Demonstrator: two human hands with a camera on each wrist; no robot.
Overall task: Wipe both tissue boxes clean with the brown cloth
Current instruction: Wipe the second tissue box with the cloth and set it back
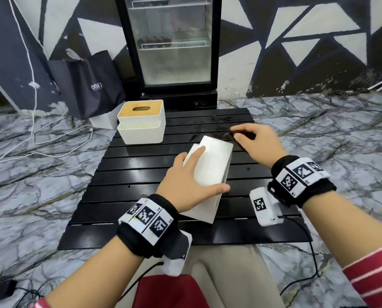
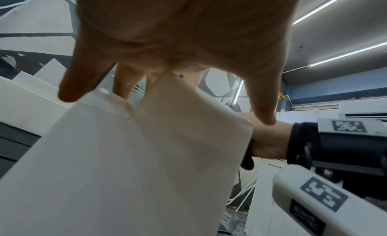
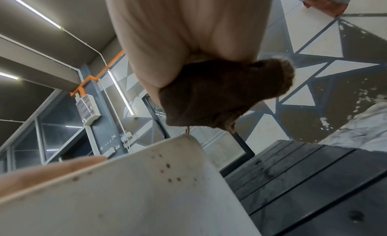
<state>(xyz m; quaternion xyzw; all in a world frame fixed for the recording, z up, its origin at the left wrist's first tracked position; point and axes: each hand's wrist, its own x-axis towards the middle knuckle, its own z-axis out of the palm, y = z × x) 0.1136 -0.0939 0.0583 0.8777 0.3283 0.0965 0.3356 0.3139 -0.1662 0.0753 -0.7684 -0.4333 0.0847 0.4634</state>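
The right hand (image 1: 255, 143) clenches a bunched brown cloth (image 3: 222, 94) at the far right corner of a white tissue box (image 1: 210, 165), which stands tilted on a black slatted table (image 1: 141, 174). The left hand (image 1: 190, 181) lies flat on the box's upper face, fingers spread and straight, thumb along the near edge. Small brown spots dot the side of the box (image 3: 167, 173) below the cloth. A second tissue box (image 1: 141, 123), white with a wooden slotted lid, stands upright at the table's far left corner, well apart from both hands
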